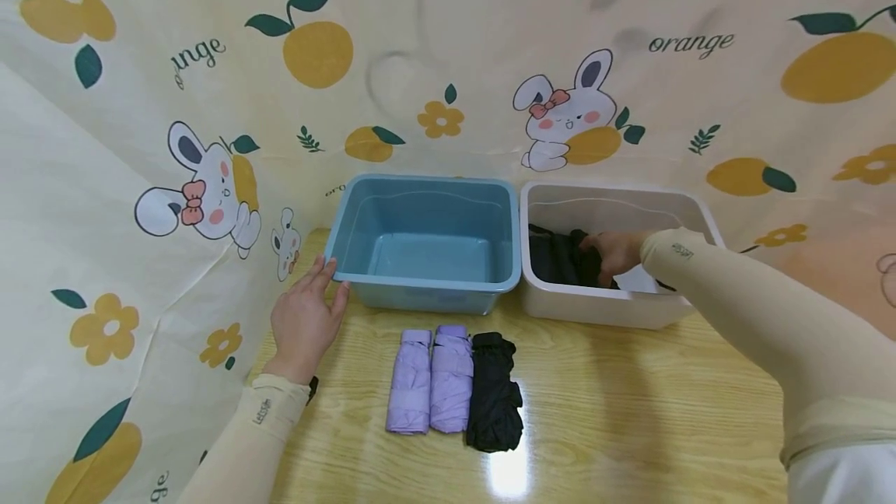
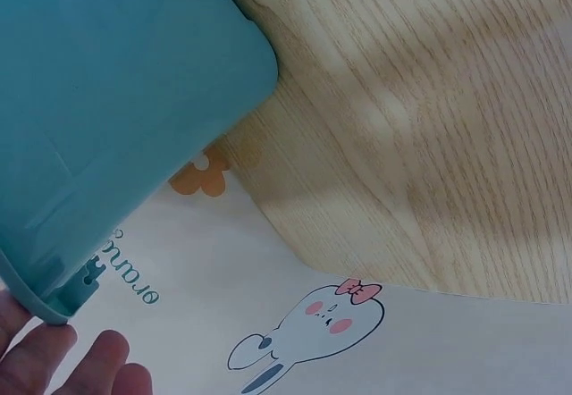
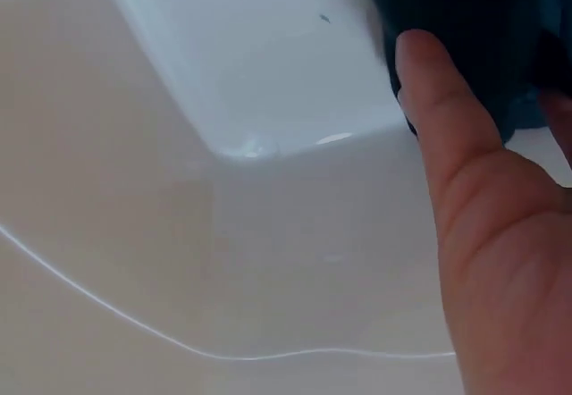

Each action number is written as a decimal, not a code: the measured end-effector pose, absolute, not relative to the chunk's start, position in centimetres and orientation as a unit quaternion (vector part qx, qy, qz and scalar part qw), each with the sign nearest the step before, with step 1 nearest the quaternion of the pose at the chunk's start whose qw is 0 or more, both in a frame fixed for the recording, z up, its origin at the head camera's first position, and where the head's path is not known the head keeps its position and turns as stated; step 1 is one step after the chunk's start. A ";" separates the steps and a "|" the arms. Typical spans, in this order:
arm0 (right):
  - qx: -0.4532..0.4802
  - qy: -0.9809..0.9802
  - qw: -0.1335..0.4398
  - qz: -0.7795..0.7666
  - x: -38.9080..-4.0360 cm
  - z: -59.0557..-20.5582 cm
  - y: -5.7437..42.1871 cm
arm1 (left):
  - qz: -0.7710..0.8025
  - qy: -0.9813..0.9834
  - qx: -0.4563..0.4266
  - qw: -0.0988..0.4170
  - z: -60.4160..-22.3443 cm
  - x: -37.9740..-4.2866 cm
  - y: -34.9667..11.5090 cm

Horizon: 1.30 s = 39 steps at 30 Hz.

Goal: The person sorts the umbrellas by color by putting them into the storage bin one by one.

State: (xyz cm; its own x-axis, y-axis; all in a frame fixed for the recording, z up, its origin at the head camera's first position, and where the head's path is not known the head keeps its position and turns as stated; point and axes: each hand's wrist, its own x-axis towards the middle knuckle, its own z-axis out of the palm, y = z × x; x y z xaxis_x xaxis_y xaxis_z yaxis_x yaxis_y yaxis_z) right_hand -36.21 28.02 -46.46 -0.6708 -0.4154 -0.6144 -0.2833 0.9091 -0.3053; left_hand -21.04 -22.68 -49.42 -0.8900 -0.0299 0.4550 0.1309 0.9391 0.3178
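My right hand (image 1: 616, 253) reaches into the beige bin (image 1: 595, 308) and grips a dark, soft fabric bundle (image 1: 589, 263). In the right wrist view, one digit lies along the side of this dark bundle (image 3: 474, 29), with another at its far side. More black fabric (image 1: 549, 255) lies to the left in the same bin. My left hand (image 1: 306, 321) touches the front left corner of the blue bin (image 1: 427, 284), fingers extended at the rim. From the left wrist, its fingertips (image 2: 107, 350) show beside the rim's corner.
Two purple rolled fabric bundles (image 1: 409, 383) and a black one (image 1: 493, 395) lie side by side on the wooden table (image 1: 581, 411), in front of the blue bin. Both bins stand edge to edge before a printed curtain (image 1: 483, 45) with rabbits and oranges.
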 end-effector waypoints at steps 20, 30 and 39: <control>-0.171 0.919 0.297 -0.194 -32.9 -41.2 28.3 | -0.144 -0.978 -0.035 0.148 -48.1 -20.5 -22.4; -0.199 0.933 0.165 -0.251 -27.1 -36.9 28.4 | -0.157 -0.978 -0.033 0.130 -47.8 -20.7 -22.1; -0.254 0.923 0.141 -0.253 -19.6 -36.5 26.5 | -0.161 -0.981 -0.014 0.105 -47.6 -20.2 -22.3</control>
State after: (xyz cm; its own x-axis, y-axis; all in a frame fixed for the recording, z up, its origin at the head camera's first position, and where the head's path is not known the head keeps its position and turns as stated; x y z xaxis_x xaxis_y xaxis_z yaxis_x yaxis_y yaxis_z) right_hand -19.62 26.54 -36.45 -0.8310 -0.5404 -0.1320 -0.3972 0.7426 -0.5392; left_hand -20.21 -22.33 -47.63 -0.9774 -0.0060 0.2115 0.0621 0.9476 0.3134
